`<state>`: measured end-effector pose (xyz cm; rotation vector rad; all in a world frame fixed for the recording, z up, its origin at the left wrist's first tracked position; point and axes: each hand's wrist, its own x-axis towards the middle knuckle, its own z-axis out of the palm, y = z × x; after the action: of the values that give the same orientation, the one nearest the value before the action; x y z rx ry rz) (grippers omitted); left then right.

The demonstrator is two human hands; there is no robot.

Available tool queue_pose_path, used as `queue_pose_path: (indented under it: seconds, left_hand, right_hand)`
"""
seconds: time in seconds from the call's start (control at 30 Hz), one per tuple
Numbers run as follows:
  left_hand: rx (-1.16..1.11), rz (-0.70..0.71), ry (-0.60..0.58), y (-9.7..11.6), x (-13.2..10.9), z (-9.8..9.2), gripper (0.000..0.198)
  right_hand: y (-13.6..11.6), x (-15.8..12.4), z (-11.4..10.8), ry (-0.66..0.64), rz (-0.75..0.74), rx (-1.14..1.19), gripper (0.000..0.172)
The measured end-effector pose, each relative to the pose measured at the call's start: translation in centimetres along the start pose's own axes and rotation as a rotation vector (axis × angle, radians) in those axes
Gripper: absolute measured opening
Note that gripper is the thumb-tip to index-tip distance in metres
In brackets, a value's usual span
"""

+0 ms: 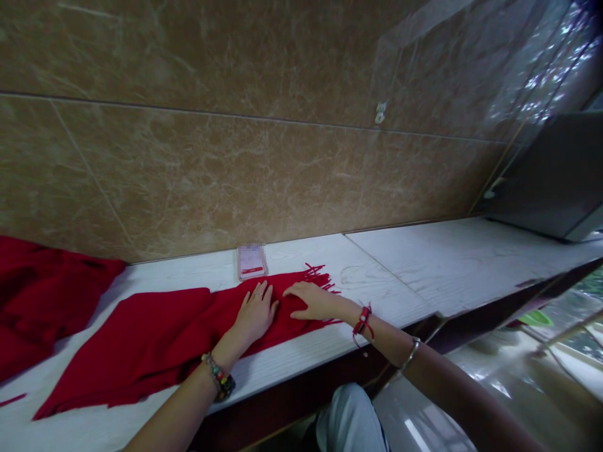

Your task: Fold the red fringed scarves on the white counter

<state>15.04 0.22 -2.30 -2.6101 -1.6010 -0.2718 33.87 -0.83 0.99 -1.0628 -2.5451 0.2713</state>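
Just on the near side of the phone-like slab [252, 260] lies the red fringed scarf [160, 333], looking mostly flattened there; folds remain left of the slab. The left hand [257, 311] and right hand [313, 301] rest on it, fingers loose, clutching nothing.
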Motion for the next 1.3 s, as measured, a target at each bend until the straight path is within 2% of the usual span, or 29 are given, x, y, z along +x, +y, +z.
queue_pose_path:
  seconds: [0.1, 0.2, 0.3, 0.37, 0.43, 0.5, 0.6, 0.67, 0.73, 0.9, 1.03, 1.13, 1.23, 1.3]
  left_hand:
    - [-0.034, -0.018, -0.048, 0.0, 0.0, -0.2, 0.047]
    - [-0.048, -0.026, -0.061, 0.0, 0.0, -0.5, 0.049]
    - [-0.054, -0.017, -0.062, 0.0, -0.1, -0.5, 0.052]
    - [-0.058, -0.012, -0.07, 0.1, -0.2, -0.5, 0.055]
    - [-0.066, -0.005, -0.084, 0.1, -0.3, -0.5, 0.059]
    - [-0.077, 0.012, -0.1, 0.2, -0.4, -0.7, 0.064]
    - [-0.089, 0.039, -0.125, 0.3, -0.6, -1.0, 0.07]
    - [-0.091, 0.043, -0.132, 0.4, -0.7, -1.2, 0.072]
    - [-0.095, 0.055, -0.124, 0.5, -0.8, -1.5, 0.071]
    - [-0.157, 0.213, -0.106, 0.7, -0.8, -2.3, 0.068]
    - [-0.214, 0.427, -0.081, 0.9, -1.2, -3.4, 0.061]
    - [-0.198, 0.542, -0.076, 1.1, -1.4, -4.3, 0.042]
    - [-0.138, 0.609, -0.075, 1.2, -1.6, -4.8, 0.02]
    - [-0.101, 0.639, -0.053, 1.4, -1.5, -4.8, 0.014]
  right_hand:
    - [-0.1, -0.7, 0.9, 0.022, 0.107, -0.063, 0.041]
    - [1.2, -2.0, 0.8, 0.085, 0.275, -0.093, 0.051]
    - [2.3, -3.8, -0.1, 0.118, 0.398, -0.131, 0.049]
    - [2.2, -4.7, -1.0, 0.146, 0.418, -0.182, 0.046]
    - [1.3, -5.1, -1.7, 0.167, 0.356, -0.208, 0.042]
    - [0.1, -4.8, -2.1, 0.13, 0.191, -0.17, 0.035]
    - [-1.1, -4.3, -2.0, -0.051, -0.053, -0.138, 0.025]
    - [-1.0, -4.3, -1.9, -0.157, -0.108, -0.202, 0.022]
    - [-0.6, -4.6, -2.1, -0.203, -0.124, -0.264, 0.021]
    - [-0.2, -5.6, -2.6, -0.133, -0.163, -0.275, 0.026]
    - [-0.5, -5.3, -1.9, -0.178, -0.207, -0.449, 0.017]
    - [-0.4, -5.2, -1.6, -0.163, -0.254, -0.575, 0.015]
    - [-0.4, -5.4, -2.1, -0.086, -0.297, -0.629, 0.018]
    - [-0.5, -5.7, -2.7, -0.033, -0.312, -0.643, 0.021]
